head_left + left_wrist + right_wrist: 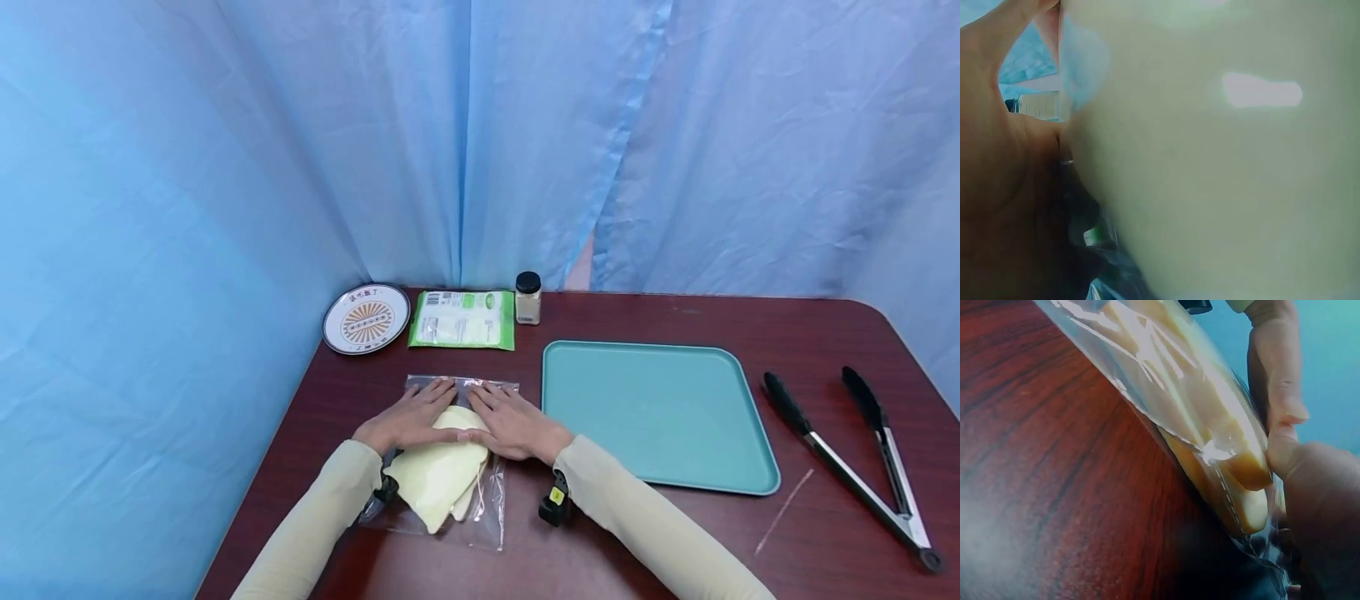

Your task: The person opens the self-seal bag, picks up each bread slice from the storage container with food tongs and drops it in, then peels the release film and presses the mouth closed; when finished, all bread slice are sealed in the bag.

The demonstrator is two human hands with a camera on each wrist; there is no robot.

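A clear plastic bag [491, 521] lies flat at the front of the table, holding pale yellow flat slabs [437, 479] stacked one over another. From the right wrist, the slabs [1249, 470] look thick, with golden edges under the shiny film. My left hand [412, 421] rests on the bag's upper left part, fingers straight and pointing away from me. On the upper right part lies my right hand [517, 427], its fingers extended as well. The two thumbs meet over the slabs. In the left wrist view a pale slab [1210, 181] fills most of the picture.
Right of the bag lies a teal tray [652, 417], with black-tipped metal tongs [862, 492] spread beyond it. Along the back stand a decorated plate [367, 321], a green-and-white packet [461, 321] and a black-lidded jar [528, 300]. Blue curtains [525, 150] hang behind and beside the table.
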